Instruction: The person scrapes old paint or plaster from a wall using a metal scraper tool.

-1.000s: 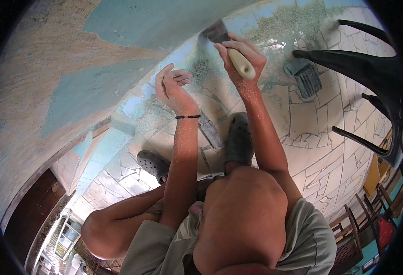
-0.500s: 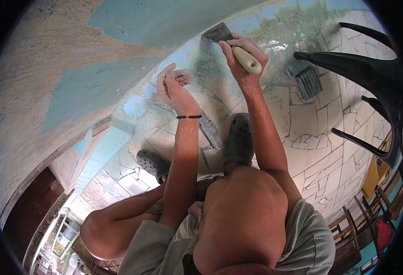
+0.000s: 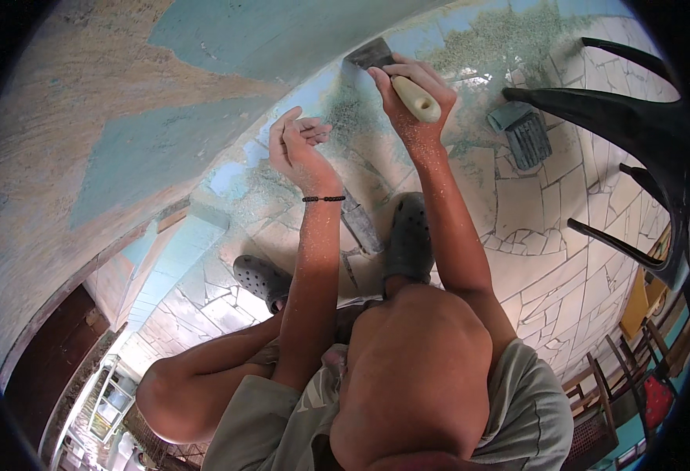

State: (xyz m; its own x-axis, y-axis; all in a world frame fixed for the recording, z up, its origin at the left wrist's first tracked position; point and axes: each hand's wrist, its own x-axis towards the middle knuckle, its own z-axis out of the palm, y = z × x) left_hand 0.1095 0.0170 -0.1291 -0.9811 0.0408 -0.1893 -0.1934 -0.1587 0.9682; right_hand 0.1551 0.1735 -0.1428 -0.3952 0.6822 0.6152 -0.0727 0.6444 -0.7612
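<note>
My right hand point(image 3: 400, 106) grasps a scraper point(image 3: 417, 99), thumb on one side and fingers wrapped over the other, with the cream handle slanting back toward me. The scraper's dark, flat blade point(image 3: 370, 54) points up and to the left, at the seam where the wall point(image 3: 54, 141) meets the floor point(image 3: 529, 294); whether its edge touches the wall I cannot tell. My left hand point(image 3: 298, 149), loosely curled and with nothing visible in it, is raised near the wall, to the left of the scraper and apart from it. A dark beaded bracelet point(image 3: 323, 198) circles my left wrist, and pale specks dust both forearms. The wall shows patches of blue-green paint between bare, tan areas. Greenish debris point(image 3: 494, 39) lies along the floor beyond my right hand. On the irregular pale stones, right of that hand, rests a grey ridged block point(image 3: 531, 145); a long, dusty grey object point(image 3: 363, 229) lies partly behind my left wrist, just beside my right clog point(image 3: 411, 239). My left clog point(image 3: 260, 279) stands farther to the left. The legs of a black chair point(image 3: 631, 118) reach in from the right.
</note>
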